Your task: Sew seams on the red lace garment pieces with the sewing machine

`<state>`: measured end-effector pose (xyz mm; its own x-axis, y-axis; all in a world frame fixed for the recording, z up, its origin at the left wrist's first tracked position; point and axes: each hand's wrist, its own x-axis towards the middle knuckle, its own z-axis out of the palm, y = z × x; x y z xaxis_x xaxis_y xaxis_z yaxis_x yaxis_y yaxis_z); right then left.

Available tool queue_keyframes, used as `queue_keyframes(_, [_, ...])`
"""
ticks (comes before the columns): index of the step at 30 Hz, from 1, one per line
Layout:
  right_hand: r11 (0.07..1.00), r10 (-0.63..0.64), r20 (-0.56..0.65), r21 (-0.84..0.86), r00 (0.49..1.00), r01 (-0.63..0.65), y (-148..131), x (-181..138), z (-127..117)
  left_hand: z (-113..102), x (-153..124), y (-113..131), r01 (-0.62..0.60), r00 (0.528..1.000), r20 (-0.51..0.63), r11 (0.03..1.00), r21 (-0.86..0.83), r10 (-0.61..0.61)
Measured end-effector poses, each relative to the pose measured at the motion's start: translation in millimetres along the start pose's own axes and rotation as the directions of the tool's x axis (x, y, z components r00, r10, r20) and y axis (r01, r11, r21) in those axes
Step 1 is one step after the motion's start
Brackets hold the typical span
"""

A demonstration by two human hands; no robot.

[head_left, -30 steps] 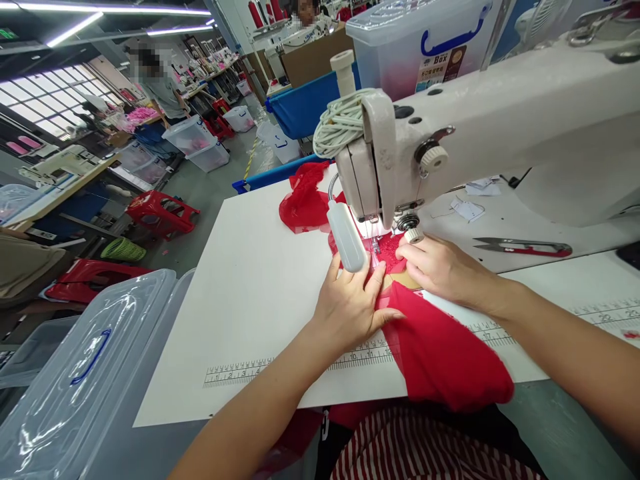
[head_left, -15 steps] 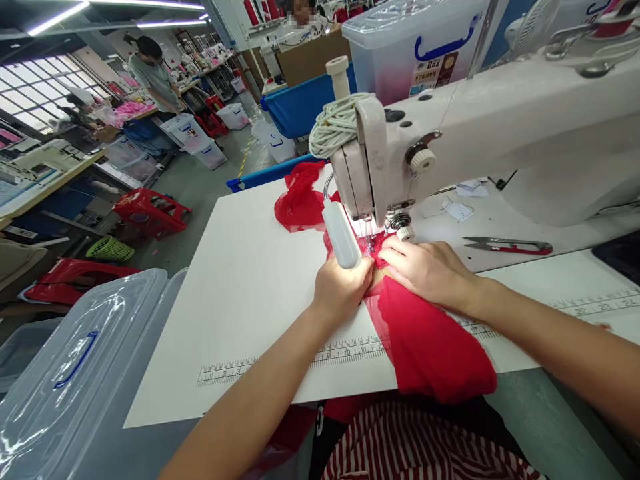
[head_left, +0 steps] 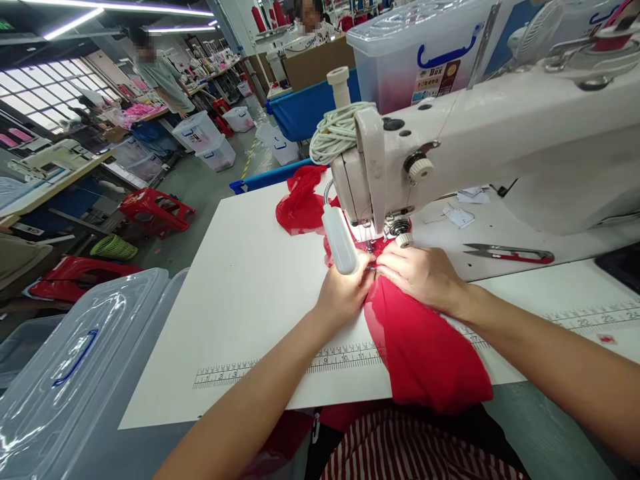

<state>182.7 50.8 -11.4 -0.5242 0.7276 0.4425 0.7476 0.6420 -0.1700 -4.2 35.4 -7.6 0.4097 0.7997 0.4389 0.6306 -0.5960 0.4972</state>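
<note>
A red fabric piece (head_left: 425, 347) lies on the white sewing table (head_left: 250, 293) and hangs over its front edge. Its far end runs under the presser foot of a white sewing machine (head_left: 490, 147). My left hand (head_left: 345, 293) pinches the fabric's edge just in front of the needle, below the small white lamp (head_left: 340, 240). Beside it, my right hand (head_left: 425, 277) has its fingers curled and pressing the same edge. More red fabric (head_left: 303, 200) is bunched behind the machine head.
Red-handled thread snips (head_left: 510, 253) lie on the machine bed to the right. A clear lidded plastic bin (head_left: 75, 373) stands at my left. A printed ruler (head_left: 280, 367) runs along the table front. Other people, red stools and storage boxes fill the workshop behind.
My left hand went from lying flat on the fabric to a pinch close to the needle. Both hands moved a little toward the presser foot, gathering the fabric edge.
</note>
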Motion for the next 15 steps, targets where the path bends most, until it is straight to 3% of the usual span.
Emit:
queue_keyframes(11, [0.998,-0.012,-0.081,-0.067,0.997,0.007,3.8,-6.7,-3.2,8.3,1.9,-4.5,-0.088,0.991,-0.094,0.989,0.122,0.1])
queue_keyframes(15, [0.995,-0.018,-0.024,-0.094,1.0,0.016,4.0,-7.6,-6.1,4.8,0.7,-2.4,-0.111,0.993,-0.01,0.96,0.256,0.118])
